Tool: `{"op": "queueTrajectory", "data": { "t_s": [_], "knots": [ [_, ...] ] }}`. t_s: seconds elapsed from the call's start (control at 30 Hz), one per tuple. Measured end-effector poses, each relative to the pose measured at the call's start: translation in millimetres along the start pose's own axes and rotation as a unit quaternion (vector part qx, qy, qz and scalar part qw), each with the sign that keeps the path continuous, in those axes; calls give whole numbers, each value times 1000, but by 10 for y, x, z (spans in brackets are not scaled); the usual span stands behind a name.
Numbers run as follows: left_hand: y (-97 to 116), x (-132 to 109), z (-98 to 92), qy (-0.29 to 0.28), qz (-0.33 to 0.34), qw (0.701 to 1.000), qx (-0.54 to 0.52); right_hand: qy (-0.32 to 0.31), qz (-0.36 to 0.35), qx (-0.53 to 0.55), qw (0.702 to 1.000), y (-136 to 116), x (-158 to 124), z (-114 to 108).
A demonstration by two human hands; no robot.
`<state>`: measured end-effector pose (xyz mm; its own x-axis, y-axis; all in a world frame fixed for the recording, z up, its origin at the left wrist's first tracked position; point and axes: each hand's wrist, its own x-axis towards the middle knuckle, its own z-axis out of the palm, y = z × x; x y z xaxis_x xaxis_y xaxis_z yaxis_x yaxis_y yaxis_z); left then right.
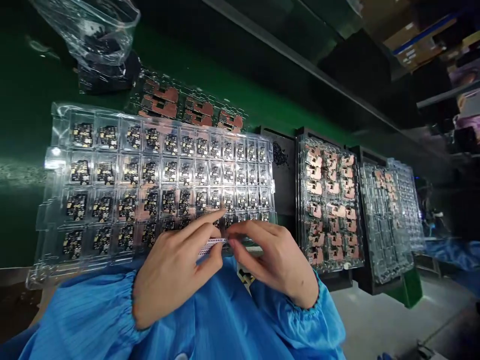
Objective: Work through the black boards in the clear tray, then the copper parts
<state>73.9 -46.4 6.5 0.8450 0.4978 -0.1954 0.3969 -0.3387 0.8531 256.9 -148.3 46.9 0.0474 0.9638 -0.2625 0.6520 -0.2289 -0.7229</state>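
In the head view my left hand [180,267] is closed on a small white sheet with rows of dark dots [210,245], held between thumb and fingers, while the index finger stretches forward. At the right end of that sheet, my right hand [275,260] has thumb and index finger pinched together; whatever lies between those tips is too small to make out. Both hands are over the near edge of a clear plastic tray [60,172]. Small black circuit boards [106,171] sit in its compartments, and the hands hide part of the nearest row.
Behind the clear tray lie copper-coloured boards [161,102]. A clear plastic bag [101,30] with dark contents stands at the far left. To the right are a black tray [281,175] holding small dark bits, a tray of copper-coloured parts [332,200] and further clear trays [388,240].
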Motion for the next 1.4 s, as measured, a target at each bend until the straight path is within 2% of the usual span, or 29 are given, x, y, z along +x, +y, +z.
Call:
{"op": "queueTrajectory", "data": {
  "t_s": [0.27,0.5,0.83,1.0,1.1,1.2,1.3,1.4],
  "knots": [
    [73,-10,59,15,18,1000,-15,45,-58,-39,997,35,-23,46],
    [75,-43,85,30,21,999,-6,41,-77,-67,994,24,-28,56],
    [116,-6,65,27,31,999,27,71,-113,-203,970,-38,24,83],
    [85,-3,56,18,19,1000,7,62,-120,-186,973,-47,23,60],
    [91,-2,72,16,12,1000,23,63,-97,-147,982,-19,16,-61],
    [134,21,135,9,20,997,79,51,-38,-137,989,80,95,-229],
    [195,84,216,-23,22,986,161,-3,11,-168,986,219,288,-323],
    [236,164,262,-50,12,975,218,-51,34,-193,979,312,497,-302]
  ]
}}
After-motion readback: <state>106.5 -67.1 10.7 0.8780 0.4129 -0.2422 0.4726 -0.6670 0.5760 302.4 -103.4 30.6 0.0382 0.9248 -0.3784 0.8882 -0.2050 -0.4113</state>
